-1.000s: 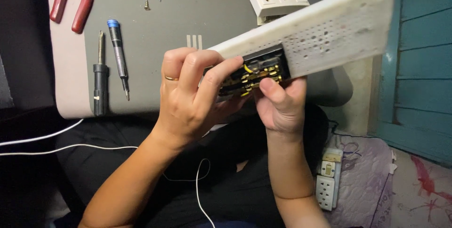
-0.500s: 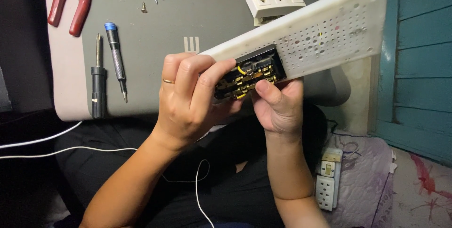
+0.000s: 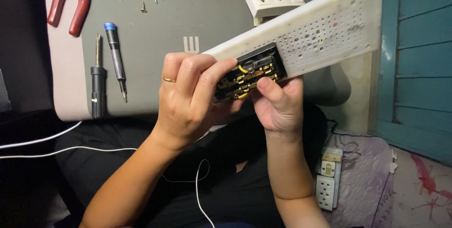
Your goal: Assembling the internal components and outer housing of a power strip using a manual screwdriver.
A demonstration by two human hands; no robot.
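White plastic board (image 3: 325, 30) is resting in my closed right hand (image 3: 278, 108) while my left hand (image 3: 188, 101) is pinching its black socket block (image 3: 249, 71), needing careful seating.

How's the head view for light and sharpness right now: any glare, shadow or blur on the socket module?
Head view: socket module sharp and evenly lit, no glare; left hand and right hand crisp, no motion blur; lap and far left edge fall into deep shadow.
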